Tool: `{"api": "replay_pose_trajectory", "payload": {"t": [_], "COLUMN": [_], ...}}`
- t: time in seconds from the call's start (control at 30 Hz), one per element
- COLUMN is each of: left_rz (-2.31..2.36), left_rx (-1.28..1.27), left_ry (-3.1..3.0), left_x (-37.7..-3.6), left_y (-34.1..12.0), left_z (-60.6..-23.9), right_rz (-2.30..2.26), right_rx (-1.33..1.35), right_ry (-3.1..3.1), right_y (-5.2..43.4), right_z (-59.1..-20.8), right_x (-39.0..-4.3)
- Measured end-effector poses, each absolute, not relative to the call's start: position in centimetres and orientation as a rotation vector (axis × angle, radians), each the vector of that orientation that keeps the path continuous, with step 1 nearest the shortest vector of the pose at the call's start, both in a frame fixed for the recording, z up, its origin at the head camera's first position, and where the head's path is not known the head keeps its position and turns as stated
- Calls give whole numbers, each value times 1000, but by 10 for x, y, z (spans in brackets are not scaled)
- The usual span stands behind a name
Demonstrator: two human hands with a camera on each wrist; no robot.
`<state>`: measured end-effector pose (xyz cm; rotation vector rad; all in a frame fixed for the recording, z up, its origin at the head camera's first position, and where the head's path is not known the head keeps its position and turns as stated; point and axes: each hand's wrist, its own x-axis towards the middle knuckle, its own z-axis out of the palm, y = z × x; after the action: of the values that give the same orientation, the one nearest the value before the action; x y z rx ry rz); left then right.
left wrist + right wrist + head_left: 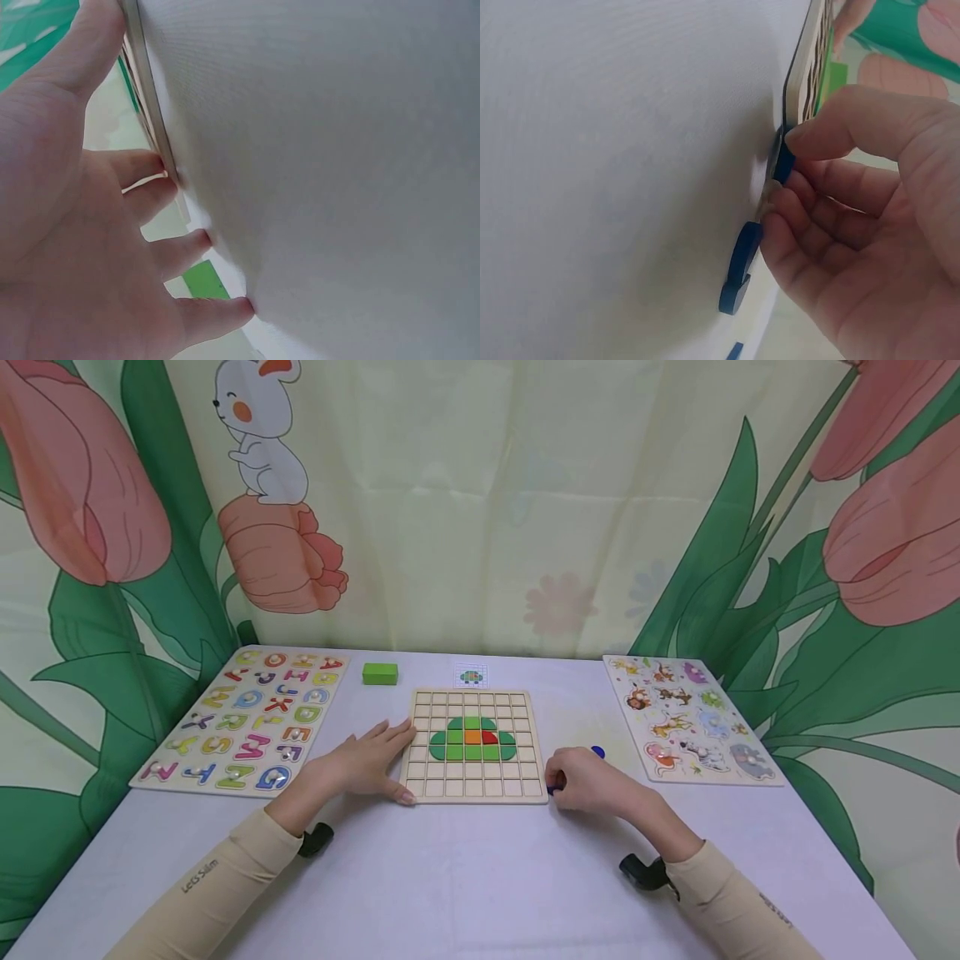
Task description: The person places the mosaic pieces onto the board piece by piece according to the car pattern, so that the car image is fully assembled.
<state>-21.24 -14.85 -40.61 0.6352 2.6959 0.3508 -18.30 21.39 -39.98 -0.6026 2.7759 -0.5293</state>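
A wooden grid board (472,781) lies at the table's middle, with green, orange and red tiles (472,739) set together in its centre. My left hand (371,760) lies flat on the table with straight, spread fingers, its thumb (82,52) along the board's left edge (146,82). Just off the board's lower right corner, my right hand (581,781) pinches a small blue piece (784,161) between thumb and fingers, low at the table. Another blue piece (739,266) lies beside that hand, also visible as the blue piece (597,752) behind it.
A green block (380,673) and a small picture card (471,676) sit behind the board. An alphabet puzzle (240,718) lies at the left, an animal puzzle (690,718) at the right. A flowered curtain closes off the back and sides.
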Motion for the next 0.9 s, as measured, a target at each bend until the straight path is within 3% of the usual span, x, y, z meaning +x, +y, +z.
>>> {"api": "replay_pose_trajectory", "payload": {"t": [0.37,0.9], "left_rz": [351,356], "left_rx": [632,625], "left_ry": [2700,2696], "left_x": [-212,-211], "left_y": [-148,-148], "left_z": [-407,-405], "right_rz": [-629,-647], "right_rx": [-609,-731], "right_ry": [2750,2755], "right_y": [211,165], "right_z": [-394,-399], "right_x": [-184,-194]}}
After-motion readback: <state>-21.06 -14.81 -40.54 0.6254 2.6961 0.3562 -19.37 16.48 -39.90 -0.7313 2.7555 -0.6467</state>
